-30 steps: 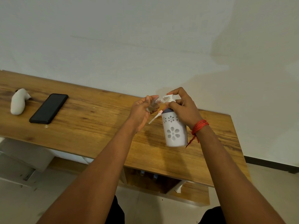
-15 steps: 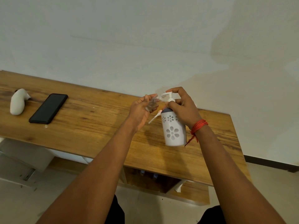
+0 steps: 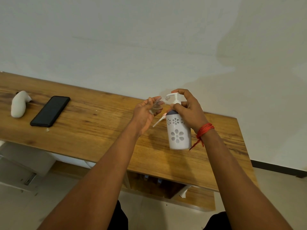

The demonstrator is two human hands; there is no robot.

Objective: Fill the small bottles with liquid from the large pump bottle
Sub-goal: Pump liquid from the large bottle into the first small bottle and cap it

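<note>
The coming press turned on how the spout met the mouth of the small bottle [image 3: 155, 107]. The left hand [image 3: 144, 113] held this clear small bottle above the desk [image 3: 93, 130], its fingers [image 3: 155, 98] curled round the body. The bottle lay tilted, its long axis sloping up and to the right, so the open end faced the nozzle [image 3: 167, 97] of the large pump bottle [image 3: 178, 135]. The nozzle pointed left, straight toward that opening, and its tip sat at or just inside the mouth. Blur and clear plastic made it impossible to tell which.

The right hand [image 3: 189, 110] grasped the large pump bottle at its shoulder, thumb and lower fingers wrapped round the neck. Its index finger lay bent over the top of the pump head [image 3: 173, 95], placed to push down. The bottle stood upright, just right of the left hand. Whether its base rested on the desk or hung a little above it could not be told. The stem showed well clear of the collar, so the pump looked raised, with a stroke ready to be made.

By this reading, the right hand was the one to act, while the left only had to hold the mouth steady under the spout. The risk was the nozzle dipping with the stroke and slipping off the narrow opening, so that liquid fell onto the desk.

A thin white stick-like piece [image 3: 159, 122] showed between the two hands; what it was could not be made out. How full the small bottle was could not be seen.
</note>
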